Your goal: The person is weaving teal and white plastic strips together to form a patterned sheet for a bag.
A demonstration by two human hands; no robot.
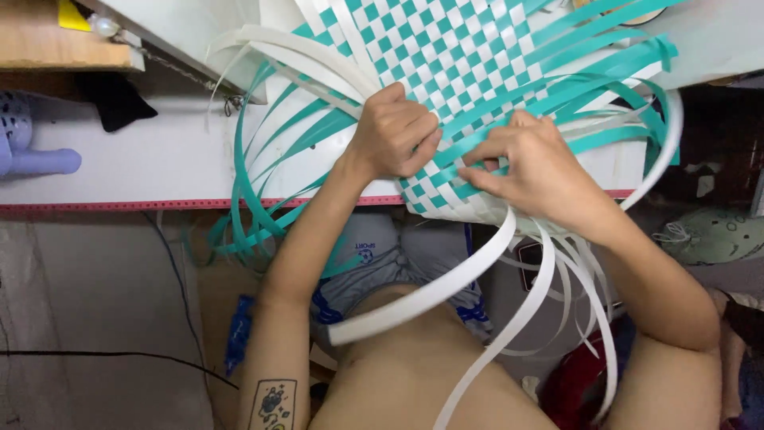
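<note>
A flat woven mat (446, 56) of teal and white plastic strips in a checker pattern lies on the white table (143, 151), its near edge hanging over toward me. My left hand (391, 131) presses down on the weave near its lower left edge, fingers curled over the strips. My right hand (529, 163) pinches a teal strip (509, 139) at the near edge of the weave. Loose teal strips (263, 183) fan out left and right. Long white strips (446, 283) hang down over my lap.
The white table has a red front edge (119, 205). A lilac plastic basket (20, 135) sits at the far left under a wooden board (56, 40). A black cable (95, 354) runs across the floor at lower left. Patterned fabric (716, 235) lies at right.
</note>
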